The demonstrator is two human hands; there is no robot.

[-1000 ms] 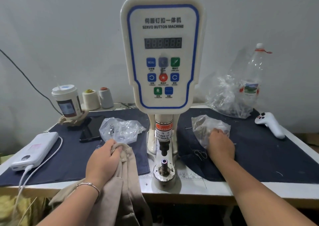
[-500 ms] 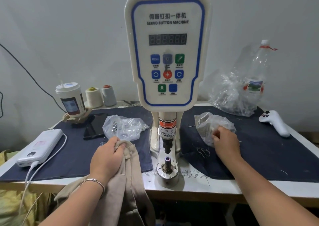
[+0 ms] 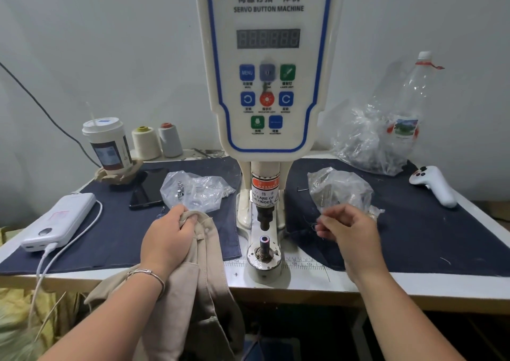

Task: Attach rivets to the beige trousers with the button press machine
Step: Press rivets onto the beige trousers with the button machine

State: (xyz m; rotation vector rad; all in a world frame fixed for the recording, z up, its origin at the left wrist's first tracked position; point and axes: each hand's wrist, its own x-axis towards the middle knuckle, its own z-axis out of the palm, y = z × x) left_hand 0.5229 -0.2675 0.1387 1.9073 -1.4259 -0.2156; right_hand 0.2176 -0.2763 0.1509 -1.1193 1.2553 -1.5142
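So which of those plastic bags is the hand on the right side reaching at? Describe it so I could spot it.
Start at the tall white button press machine in the middle of the table. Just to its right, on the dark cloth, lies a small crumpled clear bag, right behind the right hand. The larger bag sits farther back by the wall.

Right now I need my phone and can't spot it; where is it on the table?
In the head view, the phone lies on the table's left side, on the dark cloth, between the paper cup and the left plastic bag.
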